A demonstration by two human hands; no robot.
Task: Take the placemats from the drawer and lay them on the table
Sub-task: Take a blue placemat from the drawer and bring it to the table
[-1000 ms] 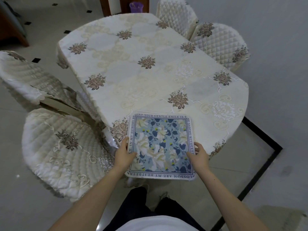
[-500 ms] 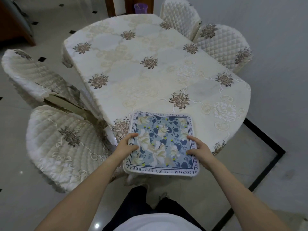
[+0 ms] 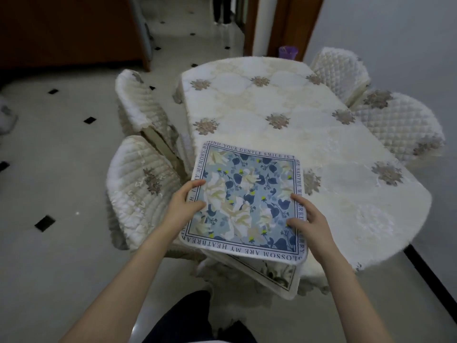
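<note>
A square placemat (image 3: pixel 247 199) with blue and cream flowers and a lettered border is held level over the near left corner of the table (image 3: pixel 284 107). My left hand (image 3: pixel 184 203) pinches its left edge, thumb on top. My right hand (image 3: pixel 305 216) grips its right edge, thumb and forefinger on top. Under it a second placemat (image 3: pixel 274 276) with a pale flower print sags down at the near right; how it is held is hidden. The oval table wears a cream cloth with brown flower motifs.
Two quilted white chairs stand at the table's left side, the nearer chair (image 3: pixel 141 194) beside my left arm, and two more at the far right (image 3: pixel 395 125). A purple bin (image 3: pixel 288 52) sits beyond the table. A wooden cabinet (image 3: pixel 74 28) stands at the far left.
The view has swung left and up. The placemat now sits over the table's left corner instead of its near end, and a second mat has come into sight hanging beneath it.
</note>
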